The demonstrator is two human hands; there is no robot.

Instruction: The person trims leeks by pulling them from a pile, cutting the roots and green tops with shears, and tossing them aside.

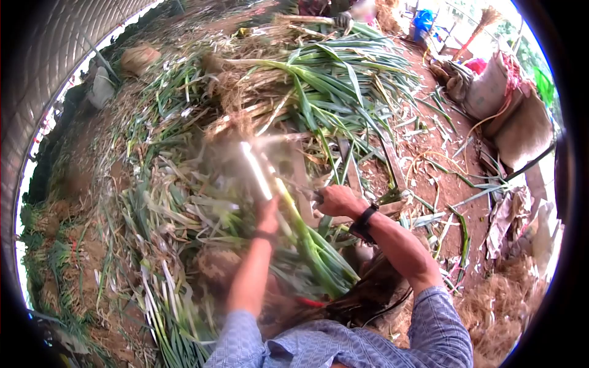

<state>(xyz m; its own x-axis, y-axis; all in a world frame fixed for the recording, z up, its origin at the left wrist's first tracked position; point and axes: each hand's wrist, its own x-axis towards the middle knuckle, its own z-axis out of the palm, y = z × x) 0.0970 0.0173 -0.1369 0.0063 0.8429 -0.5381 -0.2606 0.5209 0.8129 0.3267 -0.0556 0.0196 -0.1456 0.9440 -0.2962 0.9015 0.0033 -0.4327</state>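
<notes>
Well, from where I stand the person's left hand (267, 214) is wrapped around a white leek stalk (254, 168), which sticks up past the fist toward the heap in front. The fingers look curled closed on it, though blur keeps me from telling each one apart. Just beside that hand, between the two hands, runs a second leek (293, 211), pale at the top, with green leaves spreading down toward the person's lap; I cannot tell whether the left fingers grip it too.

The right hand (342, 201) is bunched into a fist, fingers folded tight around a dark handle (318, 195); what the handle belongs to I cannot make out. A black band (365, 224) circles the right wrist, and both sleeves are blue and patterned.

Ahead of the hands lies a big pile of leeks (356, 70), green leaves pointing right and roots to the left. Loose trimmings (178, 214) cover the ground on the left, with more leeks (165, 306) near the left elbow. Off to the right, full sacks (521, 132) slump on the brown ground, well apart from the hands.
</notes>
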